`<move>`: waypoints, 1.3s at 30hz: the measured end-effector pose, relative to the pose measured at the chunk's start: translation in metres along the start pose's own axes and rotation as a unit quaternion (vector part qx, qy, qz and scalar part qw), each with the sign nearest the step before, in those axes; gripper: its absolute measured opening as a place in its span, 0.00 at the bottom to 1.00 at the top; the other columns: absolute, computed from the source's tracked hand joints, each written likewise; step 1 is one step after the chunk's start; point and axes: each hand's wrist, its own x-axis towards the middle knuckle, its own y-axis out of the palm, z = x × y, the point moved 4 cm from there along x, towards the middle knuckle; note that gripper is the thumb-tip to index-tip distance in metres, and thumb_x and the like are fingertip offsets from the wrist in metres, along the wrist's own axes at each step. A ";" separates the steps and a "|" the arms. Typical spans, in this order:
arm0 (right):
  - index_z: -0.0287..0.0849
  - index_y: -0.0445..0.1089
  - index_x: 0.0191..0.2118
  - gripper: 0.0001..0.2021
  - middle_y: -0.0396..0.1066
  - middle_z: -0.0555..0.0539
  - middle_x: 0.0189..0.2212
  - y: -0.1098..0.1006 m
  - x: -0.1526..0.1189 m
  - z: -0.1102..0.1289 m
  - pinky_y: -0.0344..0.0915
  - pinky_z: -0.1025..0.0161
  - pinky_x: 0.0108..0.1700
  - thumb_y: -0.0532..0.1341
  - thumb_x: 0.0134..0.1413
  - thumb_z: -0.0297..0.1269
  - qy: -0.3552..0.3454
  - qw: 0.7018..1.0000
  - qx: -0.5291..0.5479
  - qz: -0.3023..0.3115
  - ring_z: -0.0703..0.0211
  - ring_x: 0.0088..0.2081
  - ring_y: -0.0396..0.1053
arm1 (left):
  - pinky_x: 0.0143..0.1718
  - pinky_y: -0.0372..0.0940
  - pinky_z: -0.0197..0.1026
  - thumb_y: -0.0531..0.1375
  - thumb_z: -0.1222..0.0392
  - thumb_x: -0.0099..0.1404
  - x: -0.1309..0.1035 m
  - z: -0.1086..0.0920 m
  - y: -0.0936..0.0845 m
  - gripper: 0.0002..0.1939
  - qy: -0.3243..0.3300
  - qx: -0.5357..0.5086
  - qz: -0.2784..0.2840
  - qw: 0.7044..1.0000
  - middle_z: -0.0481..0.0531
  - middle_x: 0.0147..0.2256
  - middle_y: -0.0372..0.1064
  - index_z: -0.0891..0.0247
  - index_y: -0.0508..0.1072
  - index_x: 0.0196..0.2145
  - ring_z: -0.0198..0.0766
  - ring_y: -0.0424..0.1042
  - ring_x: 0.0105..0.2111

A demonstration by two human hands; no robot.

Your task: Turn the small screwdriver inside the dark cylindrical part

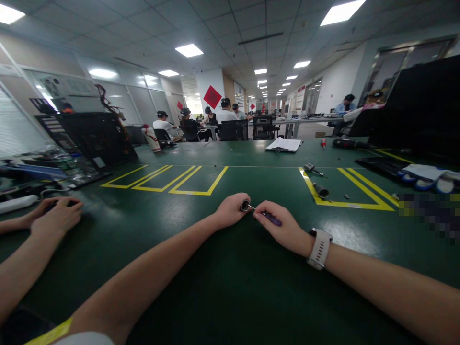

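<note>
Screwdriver (272,218) held in right fingers (263,209), shaft (251,207) at open-ended cylinder (245,206), left fingers (240,197) around it

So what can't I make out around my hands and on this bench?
Head view:
- Metal part in your left hand: mostly hidden by that hand.
- Tip of the purple-handled tool in your right hand: too small to tell whether it touches the part.
- Small piece inside the yellow tape at right: too small to identify.
- Whatever the pixelated patch at the right edge covers: blurred out.

On the table (201,306), a clipboard (283,144) lies beyond the hands (232,211), and gloves (427,173) lie to their right.
</note>
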 end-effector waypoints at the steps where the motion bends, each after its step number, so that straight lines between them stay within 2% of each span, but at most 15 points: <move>1: 0.45 0.66 0.34 0.05 0.66 0.47 0.32 0.000 0.000 0.000 0.61 0.58 0.38 0.54 0.55 0.35 0.000 1.000 -0.003 0.000 0.57 0.34 0.64 | 0.28 0.55 0.36 0.56 0.64 0.55 0.000 0.000 0.000 0.02 0.002 0.003 0.001 1.000 0.47 0.26 0.62 0.64 0.64 0.27 0.34 0.62 0.27; 13: 0.44 0.67 0.32 0.05 0.66 0.48 0.30 0.003 0.000 -0.006 0.60 0.59 0.37 0.55 0.55 0.36 0.028 0.999 0.016 0.038 0.58 0.33 0.64 | 0.27 0.55 0.35 0.57 0.61 0.56 0.000 0.002 0.000 0.04 0.005 0.002 -0.019 1.000 0.46 0.26 0.61 0.64 0.65 0.27 0.33 0.61 0.27; 19: 0.44 0.67 0.30 0.06 0.67 0.48 0.28 -0.001 0.001 -0.002 0.59 0.59 0.35 0.56 0.54 0.37 0.027 0.999 0.013 -0.025 0.58 0.31 0.64 | 0.29 0.56 0.35 0.56 0.62 0.56 0.000 0.001 0.000 0.03 0.009 0.004 -0.018 1.000 0.47 0.26 0.61 0.64 0.65 0.28 0.34 0.62 0.28; 23: 0.44 0.68 0.30 0.05 0.67 0.48 0.28 0.000 0.001 -0.003 0.59 0.59 0.35 0.56 0.53 0.37 0.026 0.999 0.014 -0.019 0.58 0.31 0.64 | 0.29 0.56 0.36 0.55 0.64 0.56 0.000 0.000 0.001 0.01 0.031 0.009 -0.012 0.999 0.47 0.27 0.62 0.64 0.64 0.28 0.34 0.62 0.28; 26: 0.44 0.69 0.30 0.06 0.67 0.49 0.28 -0.001 0.001 -0.010 0.59 0.59 0.35 0.57 0.53 0.38 0.053 0.997 0.054 -0.009 0.58 0.31 0.64 | 0.30 0.56 0.36 0.55 0.64 0.57 -0.001 -0.001 0.001 0.01 0.054 0.013 -0.004 0.998 0.48 0.27 0.61 0.64 0.64 0.28 0.34 0.62 0.28; 29: 0.42 0.69 0.29 0.07 0.68 0.49 0.27 -0.003 0.002 -0.020 0.60 0.61 0.33 0.57 0.52 0.39 0.106 0.983 0.149 -0.011 0.60 0.30 0.64 | 0.30 0.56 0.36 0.55 0.65 0.57 -0.001 -0.002 0.001 0.02 0.068 0.006 -0.003 0.998 0.48 0.27 0.61 0.64 0.64 0.28 0.34 0.61 0.28; 33: 0.41 0.69 0.28 0.07 0.69 0.48 0.27 -0.003 0.003 -0.031 0.59 0.62 0.32 0.58 0.50 0.38 0.181 0.932 0.313 -0.024 0.61 0.30 0.64 | 0.30 0.56 0.35 0.55 0.62 0.58 -0.001 -0.001 0.000 0.04 0.067 -0.031 -0.009 0.997 0.47 0.26 0.60 0.64 0.64 0.27 0.33 0.61 0.28; 35: 0.41 0.69 0.28 0.06 0.69 0.49 0.27 -0.002 0.003 -0.032 0.59 0.62 0.32 0.59 0.49 0.37 0.204 0.914 0.351 -0.026 0.62 0.29 0.64 | 0.29 0.56 0.35 0.55 0.61 0.58 -0.001 0.000 0.000 0.05 0.063 -0.045 -0.013 0.997 0.47 0.26 0.60 0.64 0.63 0.27 0.32 0.61 0.27; 37: 0.41 0.68 0.28 0.06 0.69 0.49 0.28 -0.002 0.003 -0.031 0.59 0.62 0.32 0.58 0.50 0.37 0.201 0.914 0.351 -0.031 0.62 0.30 0.64 | 0.29 0.56 0.35 0.56 0.61 0.58 -0.001 0.001 0.000 0.05 0.060 -0.050 -0.019 0.997 0.46 0.25 0.60 0.64 0.63 0.26 0.32 0.61 0.27; 39: 0.42 0.68 0.28 0.06 0.69 0.49 0.28 -0.003 0.002 -0.028 0.59 0.62 0.33 0.57 0.51 0.37 0.178 0.933 0.310 -0.038 0.62 0.30 0.64 | 0.29 0.56 0.35 0.56 0.62 0.57 0.000 0.001 0.000 0.05 0.057 -0.047 -0.021 0.997 0.46 0.25 0.60 0.64 0.63 0.26 0.32 0.61 0.27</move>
